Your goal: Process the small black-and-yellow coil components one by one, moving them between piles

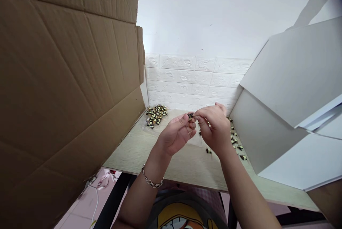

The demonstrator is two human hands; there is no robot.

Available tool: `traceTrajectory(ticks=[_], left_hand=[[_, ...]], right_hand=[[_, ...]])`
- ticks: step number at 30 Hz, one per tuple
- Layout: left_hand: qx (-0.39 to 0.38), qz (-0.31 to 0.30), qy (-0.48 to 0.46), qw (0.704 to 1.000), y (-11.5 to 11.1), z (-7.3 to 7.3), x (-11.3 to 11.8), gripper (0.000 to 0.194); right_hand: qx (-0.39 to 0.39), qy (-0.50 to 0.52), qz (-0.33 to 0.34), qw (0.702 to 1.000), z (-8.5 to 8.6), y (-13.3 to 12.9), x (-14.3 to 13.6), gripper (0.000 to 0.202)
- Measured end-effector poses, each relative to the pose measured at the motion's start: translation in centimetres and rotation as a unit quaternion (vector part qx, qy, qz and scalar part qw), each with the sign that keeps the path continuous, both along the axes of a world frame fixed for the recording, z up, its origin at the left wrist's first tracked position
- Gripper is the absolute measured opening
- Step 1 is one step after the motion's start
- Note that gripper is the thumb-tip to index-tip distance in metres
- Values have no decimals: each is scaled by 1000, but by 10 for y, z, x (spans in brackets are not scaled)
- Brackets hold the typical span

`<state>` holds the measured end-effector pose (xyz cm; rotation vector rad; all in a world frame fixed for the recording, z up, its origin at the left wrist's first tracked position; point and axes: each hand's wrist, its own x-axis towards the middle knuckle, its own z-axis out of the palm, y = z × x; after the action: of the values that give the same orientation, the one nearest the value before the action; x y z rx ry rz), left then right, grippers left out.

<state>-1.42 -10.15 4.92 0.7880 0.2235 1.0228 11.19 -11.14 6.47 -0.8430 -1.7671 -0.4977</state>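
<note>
Above a pale tabletop (pixel 133 150), left hand (pixel 175 133) and right hand (pixel 215 129) pinched one part (pixel 190 115); work looked midway, though which was done, left pile (pixel 156 115) or right scatter (pixel 240 147), was unclear.

hands (pixel 175 134) (pixel 213 127) — 2 | held component (pixel 190 116) — 1 | component heap (pixel 156 115): 1 | bracelet (pixel 153 183): 1
</note>
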Motion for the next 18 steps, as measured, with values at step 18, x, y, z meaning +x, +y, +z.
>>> traceTrajectory(ticks=[18], left_hand=[[12, 75, -14, 997, -5, -2, 12, 11]], right_hand=[[-44, -1, 31, 999, -1, 4, 4, 12]])
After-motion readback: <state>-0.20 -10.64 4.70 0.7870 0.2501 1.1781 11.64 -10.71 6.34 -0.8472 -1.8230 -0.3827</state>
